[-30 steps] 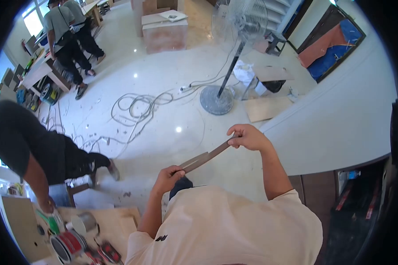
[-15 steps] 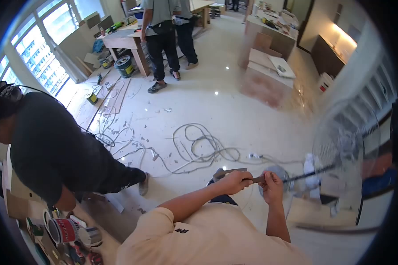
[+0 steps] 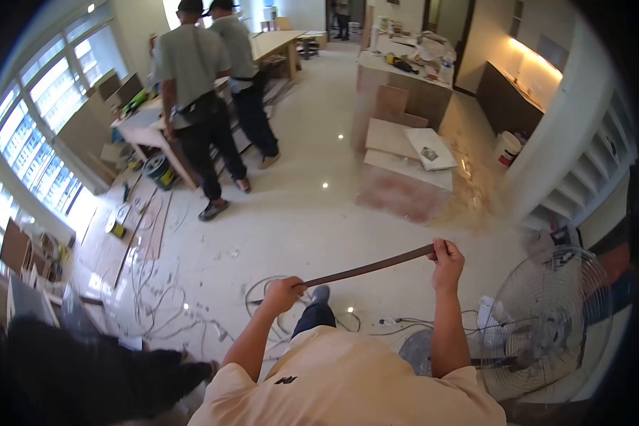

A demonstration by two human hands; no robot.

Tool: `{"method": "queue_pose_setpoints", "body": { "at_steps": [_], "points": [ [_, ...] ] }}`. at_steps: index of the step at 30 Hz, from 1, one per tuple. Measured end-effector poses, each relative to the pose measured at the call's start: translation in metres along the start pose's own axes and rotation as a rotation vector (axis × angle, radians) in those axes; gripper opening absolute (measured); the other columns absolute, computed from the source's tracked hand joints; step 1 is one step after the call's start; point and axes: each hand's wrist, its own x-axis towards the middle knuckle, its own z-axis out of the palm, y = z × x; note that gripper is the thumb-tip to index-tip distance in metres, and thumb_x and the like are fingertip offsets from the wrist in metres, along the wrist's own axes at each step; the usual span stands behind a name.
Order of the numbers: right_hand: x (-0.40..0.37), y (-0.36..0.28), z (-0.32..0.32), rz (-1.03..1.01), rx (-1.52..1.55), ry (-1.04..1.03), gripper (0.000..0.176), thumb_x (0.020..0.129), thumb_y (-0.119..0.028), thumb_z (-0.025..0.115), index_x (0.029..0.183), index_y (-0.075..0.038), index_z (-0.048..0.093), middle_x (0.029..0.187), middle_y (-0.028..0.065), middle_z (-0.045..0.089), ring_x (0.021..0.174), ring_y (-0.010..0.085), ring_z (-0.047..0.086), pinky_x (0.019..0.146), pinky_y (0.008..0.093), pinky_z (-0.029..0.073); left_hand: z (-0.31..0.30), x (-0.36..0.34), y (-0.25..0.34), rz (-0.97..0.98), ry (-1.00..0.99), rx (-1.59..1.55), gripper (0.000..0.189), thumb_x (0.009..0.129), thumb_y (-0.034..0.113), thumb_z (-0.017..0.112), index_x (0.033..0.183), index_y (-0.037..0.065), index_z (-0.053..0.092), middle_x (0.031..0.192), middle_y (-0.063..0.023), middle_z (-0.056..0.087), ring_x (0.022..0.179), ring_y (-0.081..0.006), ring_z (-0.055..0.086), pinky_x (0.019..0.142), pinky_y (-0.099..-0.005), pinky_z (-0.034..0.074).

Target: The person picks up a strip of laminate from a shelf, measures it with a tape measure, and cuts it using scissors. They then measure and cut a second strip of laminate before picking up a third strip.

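I hold a long thin brown strip (image 3: 369, 268) stretched between both hands, above the glossy floor. My left hand (image 3: 284, 292) grips its lower left end and my right hand (image 3: 446, 264) pinches its upper right end. The strip slopes up to the right and bows slightly. My cream shirt fills the bottom of the view, and one of my feet shows beneath the strip.
A pedestal fan (image 3: 547, 319) stands close at my right. Loose cables (image 3: 163, 298) snake over the floor at left. Two people (image 3: 206, 99) stand at a workbench at the back left. A person in black (image 3: 85, 369) crouches at bottom left. Stacked boards (image 3: 405, 163) lie ahead.
The view has swung left and up across the room. My hands have drawn apart, so the strip now spans wider between them. The fan has shifted to my right.
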Motion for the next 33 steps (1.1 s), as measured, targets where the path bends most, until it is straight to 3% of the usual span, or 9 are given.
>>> {"method": "queue_pose_setpoints", "body": {
  "at_steps": [4, 7, 13, 16, 21, 25, 27, 33],
  "points": [
    [0.12, 0.035, -0.026, -0.017, -0.024, 0.166, 0.018, 0.091, -0.018, 0.065, 0.09, 0.0, 0.067, 0.073, 0.0006, 0.059, 0.06, 0.009, 0.051, 0.057, 0.0237, 0.044, 0.012, 0.127, -0.014, -0.097, -0.07, 0.0, 0.018, 0.086, 0.02, 0.063, 0.091, 0.004, 0.071, 0.071, -0.0074, 0.069, 0.066, -0.0192, 0.066, 0.064, -0.0326, 0.052],
    [0.209, 0.06, -0.064, -0.06, -0.018, 0.317, 0.018, 0.088, -0.018, 0.068, 0.087, 0.001, 0.067, 0.073, 0.0017, 0.06, 0.063, 0.0083, 0.053, 0.055, 0.0236, 0.044, 0.041, 0.238, -0.027, -0.054, -0.173, 0.039, 0.02, 0.086, 0.02, 0.064, 0.087, 0.002, 0.071, 0.07, -0.0082, 0.069, 0.064, -0.0171, 0.065, 0.063, -0.0311, 0.051],
    [0.335, 0.049, -0.138, 0.072, 0.23, 0.874, 0.018, 0.084, -0.018, 0.073, 0.081, -0.004, 0.063, 0.072, 0.002, 0.058, 0.063, 0.0108, 0.054, 0.054, 0.0257, 0.044, 0.107, 0.482, 0.01, 0.044, -0.532, 0.131, 0.024, 0.083, 0.022, 0.066, 0.082, -0.002, 0.069, 0.071, -0.0105, 0.069, 0.064, -0.0166, 0.064, 0.064, -0.0303, 0.051],
    [0.376, 0.054, -0.197, -0.049, 0.56, 1.125, 0.016, 0.09, -0.018, 0.066, 0.09, -0.004, 0.059, 0.076, 0.0035, 0.058, 0.066, 0.0133, 0.055, 0.057, 0.0279, 0.045, 0.149, 0.568, 0.051, 0.076, -0.699, 0.23, 0.025, 0.083, 0.023, 0.067, 0.082, -0.003, 0.069, 0.07, -0.0098, 0.068, 0.064, -0.016, 0.063, 0.062, -0.0301, 0.049],
    [0.437, 0.119, -0.323, -0.238, 0.857, 1.164, 0.008, 0.097, -0.012, 0.051, 0.099, -0.005, 0.053, 0.082, 0.0069, 0.058, 0.07, 0.0188, 0.057, 0.064, 0.0303, 0.047, 0.247, 0.675, 0.106, 0.185, -0.737, 0.268, 0.029, 0.082, 0.024, 0.07, 0.079, -0.004, 0.066, 0.065, -0.0066, 0.063, 0.062, -0.0145, 0.059, 0.058, -0.0291, 0.046],
    [0.5, 0.179, -0.426, -0.217, 0.827, 1.169, 0.008, 0.097, -0.008, 0.048, 0.102, -0.004, 0.053, 0.089, 0.0092, 0.059, 0.075, 0.0213, 0.06, 0.069, 0.0324, 0.049, 0.345, 0.719, 0.186, -0.001, -0.667, 0.213, 0.028, 0.081, 0.021, 0.073, 0.077, -0.005, 0.063, 0.063, -0.0074, 0.061, 0.057, -0.0152, 0.06, 0.05, -0.0276, 0.046],
    [0.528, 0.179, -0.446, -0.179, 0.786, 1.164, 0.013, 0.096, -0.006, 0.048, 0.108, -0.003, 0.053, 0.097, 0.0104, 0.061, 0.082, 0.0222, 0.062, 0.071, 0.034, 0.05, 0.374, 0.736, 0.213, -0.103, -0.629, 0.205, 0.026, 0.081, 0.019, 0.073, 0.078, -0.005, 0.062, 0.062, -0.0081, 0.06, 0.054, -0.0156, 0.06, 0.046, -0.0269, 0.046],
    [0.605, 0.112, -0.541, 0.015, 0.491, 1.119, 0.03, 0.093, 0.0, 0.05, 0.122, -0.007, 0.053, 0.119, 0.0095, 0.062, 0.099, 0.0231, 0.064, 0.08, 0.0393, 0.052, 0.513, 0.816, 0.303, -0.042, -0.702, 0.137, 0.016, 0.085, 0.008, 0.066, 0.086, -0.007, 0.059, 0.067, -0.0101, 0.061, 0.054, -0.0184, 0.063, 0.046, -0.029, 0.051]
  ]
}}
